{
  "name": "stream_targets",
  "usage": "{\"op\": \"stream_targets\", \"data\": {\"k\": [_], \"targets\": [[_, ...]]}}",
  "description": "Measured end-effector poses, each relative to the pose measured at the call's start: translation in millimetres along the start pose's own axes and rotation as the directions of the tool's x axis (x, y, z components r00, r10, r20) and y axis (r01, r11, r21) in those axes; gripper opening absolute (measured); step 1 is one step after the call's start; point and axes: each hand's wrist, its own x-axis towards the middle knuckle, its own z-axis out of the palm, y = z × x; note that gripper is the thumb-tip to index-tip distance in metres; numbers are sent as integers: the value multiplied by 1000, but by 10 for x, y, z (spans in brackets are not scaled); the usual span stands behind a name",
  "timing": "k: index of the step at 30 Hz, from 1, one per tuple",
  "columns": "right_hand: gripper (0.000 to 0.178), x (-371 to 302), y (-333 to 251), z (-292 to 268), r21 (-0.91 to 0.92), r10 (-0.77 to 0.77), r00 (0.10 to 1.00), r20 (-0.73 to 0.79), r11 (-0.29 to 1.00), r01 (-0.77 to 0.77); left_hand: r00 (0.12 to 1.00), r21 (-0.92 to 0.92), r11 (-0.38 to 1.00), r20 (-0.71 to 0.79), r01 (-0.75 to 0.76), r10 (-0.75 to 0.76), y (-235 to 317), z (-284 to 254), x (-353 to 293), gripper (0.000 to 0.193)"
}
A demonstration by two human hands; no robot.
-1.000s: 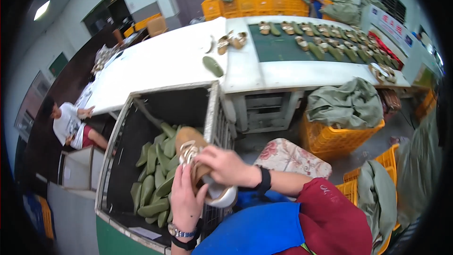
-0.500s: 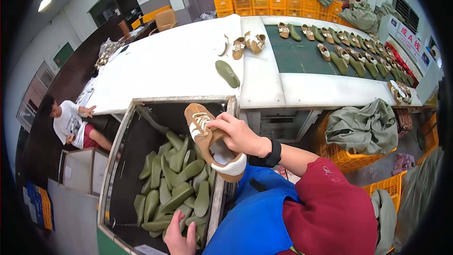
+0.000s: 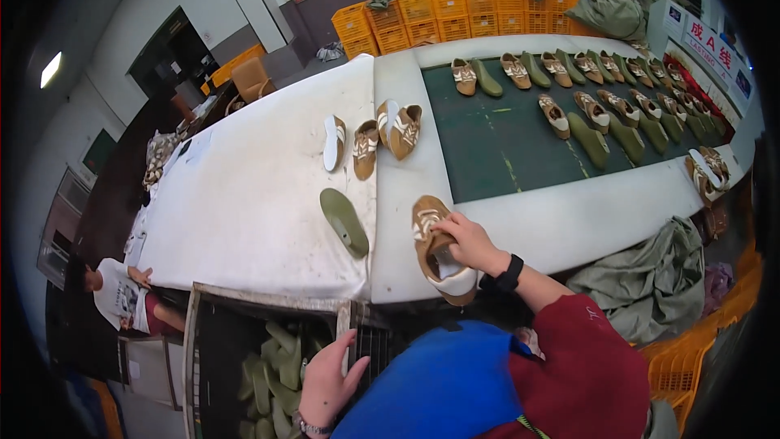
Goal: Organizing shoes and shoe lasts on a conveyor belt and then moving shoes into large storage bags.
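Note:
In my right hand (image 3: 474,244) is a brown and white sneaker (image 3: 425,256), pinched at its opening and held over the front edge of the white tabletop. My left hand (image 3: 328,378), empty with fingers apart, hovers by the rim of a dark bin (image 3: 193,333) full of green shoe lasts (image 3: 272,382). A single green shoe last (image 3: 344,223) lies on the white cloth. Behind it are a white insole-shaped piece (image 3: 334,143), a brown sneaker upper (image 3: 366,150) and a pair of brown and white sneakers (image 3: 401,128).
A green conveyor belt (image 3: 479,158) at the right carries rows of sneakers and lasts. Orange crates (image 3: 443,12) line the back wall. Grey-green cloth (image 3: 650,276) covers a crate near my right arm. A seated person (image 3: 122,297) is at far left.
My right hand has carried the sneaker from above the bin rightward to the table edge. My left hand has lifted away from the lasts toward the bin's rim. The view has turned right.

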Motion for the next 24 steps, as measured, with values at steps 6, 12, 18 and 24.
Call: {"op": "stream_targets", "data": {"k": [6,12,18,24], "targets": [[42,44,378,91,6,107,988,109,994,-108,955,-17,997,288,-69,71,-148,277,1147,47],[45,61,444,-92,-192,260,957,130,953,-233,894,-214,927,270,-307,358,-342,641,1768,49],[47,127,744,-141,-312,285,958,7,911,-269,863,-256,908,307,-332,402,-503,822,2024,47],[56,29,934,47,-234,288,918,272,945,-227,888,-173,945,330,-276,320,-410,916,2087,47]]}}
